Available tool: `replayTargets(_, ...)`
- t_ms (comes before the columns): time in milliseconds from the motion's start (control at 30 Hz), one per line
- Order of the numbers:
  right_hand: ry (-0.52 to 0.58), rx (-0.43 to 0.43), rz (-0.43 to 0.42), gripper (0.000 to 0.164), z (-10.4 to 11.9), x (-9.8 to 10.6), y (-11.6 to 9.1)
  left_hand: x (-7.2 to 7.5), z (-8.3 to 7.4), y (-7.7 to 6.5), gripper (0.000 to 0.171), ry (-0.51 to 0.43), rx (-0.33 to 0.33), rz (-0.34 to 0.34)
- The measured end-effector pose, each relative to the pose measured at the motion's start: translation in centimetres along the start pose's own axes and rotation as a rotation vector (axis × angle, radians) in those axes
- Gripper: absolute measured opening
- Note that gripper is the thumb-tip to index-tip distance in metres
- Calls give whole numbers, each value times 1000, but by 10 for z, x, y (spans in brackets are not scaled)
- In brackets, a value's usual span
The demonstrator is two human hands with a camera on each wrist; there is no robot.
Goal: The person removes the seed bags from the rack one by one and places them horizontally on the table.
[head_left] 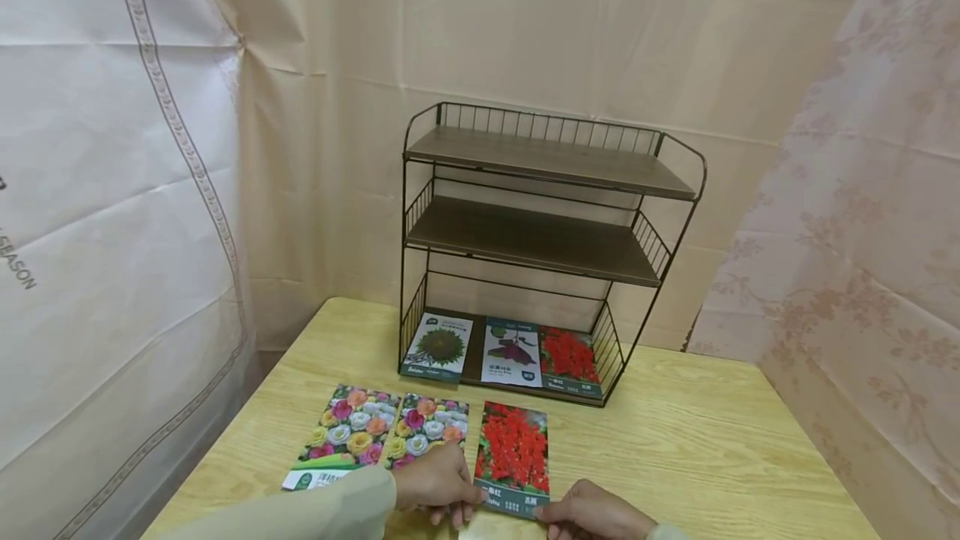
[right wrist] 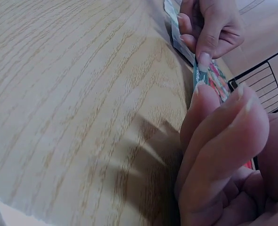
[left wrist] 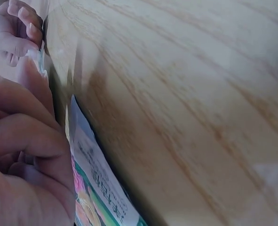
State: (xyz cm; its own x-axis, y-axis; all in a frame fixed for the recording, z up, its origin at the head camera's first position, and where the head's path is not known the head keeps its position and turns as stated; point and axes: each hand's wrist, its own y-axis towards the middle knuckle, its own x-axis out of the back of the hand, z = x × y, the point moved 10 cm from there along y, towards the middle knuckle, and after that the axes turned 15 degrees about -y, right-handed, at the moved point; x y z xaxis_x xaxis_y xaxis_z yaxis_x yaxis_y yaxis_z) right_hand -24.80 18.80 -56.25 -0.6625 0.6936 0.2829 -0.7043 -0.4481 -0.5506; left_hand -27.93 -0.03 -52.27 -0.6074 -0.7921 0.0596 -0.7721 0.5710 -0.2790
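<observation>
A seed packet with red flowers (head_left: 513, 450) lies near the front of the table. My left hand (head_left: 441, 480) pinches its lower left corner between thumb and fingers. At the lower right corner my right hand (head_left: 596, 512) pinches the same packet, seen edge-on in the right wrist view. Two rose-patterned seed packets (head_left: 352, 427) (head_left: 427, 423) lie to the left; my left hand partly covers the nearer one. In the left wrist view, a flower packet (left wrist: 99, 176) shows beside my left fingers.
Behind stands a three-tier dark wire rack (head_left: 532, 244). Its bottom shelf bears a sunflower packet (head_left: 438, 347), a packet with a purple picture (head_left: 512, 354) and another red-flower packet (head_left: 570, 361). The wooden table (head_left: 697, 448) reaches to cloth-covered walls (head_left: 322, 148).
</observation>
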Motion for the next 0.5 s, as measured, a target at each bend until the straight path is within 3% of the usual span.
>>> replayTargets(267, 7, 10, 21, 33, 3, 0, -4, 9, -5, 0, 39, -9, -5, -3)
replayTargets(500, 104, 5, 7, 39, 18, 14, -4, 47, -22, 8, 39, -29, -43, -116)
